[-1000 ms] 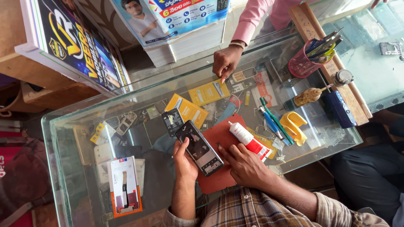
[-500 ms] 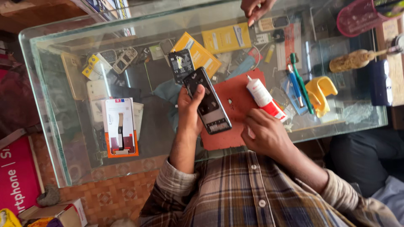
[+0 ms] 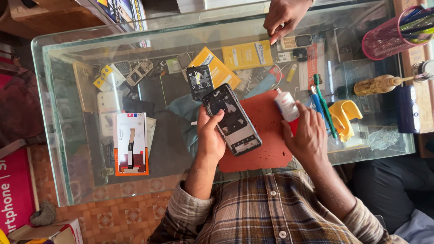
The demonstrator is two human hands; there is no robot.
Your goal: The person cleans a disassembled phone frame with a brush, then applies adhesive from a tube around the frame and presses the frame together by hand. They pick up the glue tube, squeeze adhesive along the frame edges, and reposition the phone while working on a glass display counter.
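Observation:
My left hand (image 3: 210, 135) grips an opened black phone body (image 3: 231, 119), inner side up, held over a red work mat (image 3: 266, 135) on a glass counter (image 3: 72, 135). A loose black phone battery (image 3: 199, 81) lies just beyond the phone's far end. My right hand (image 3: 309, 132) rests on the mat's right edge, its fingers around a white bottle with a red base (image 3: 286, 106). Another person's hand (image 3: 282, 17) presses on the counter's far edge near a small keypad phone (image 3: 296, 42).
Blue and green tools (image 3: 322, 104), a yellow holder (image 3: 342, 118), a wooden-handled brush (image 3: 377, 84) and a pink pen cup (image 3: 393, 36) stand to the right. Yellow boxes (image 3: 246, 55) and phone parts lie inside the case, with a boxed part (image 3: 131, 143) at left.
The view has shifted so the counter fills the frame. My right hand has slid right from the mat onto the white bottle. The phone stays in my left hand.

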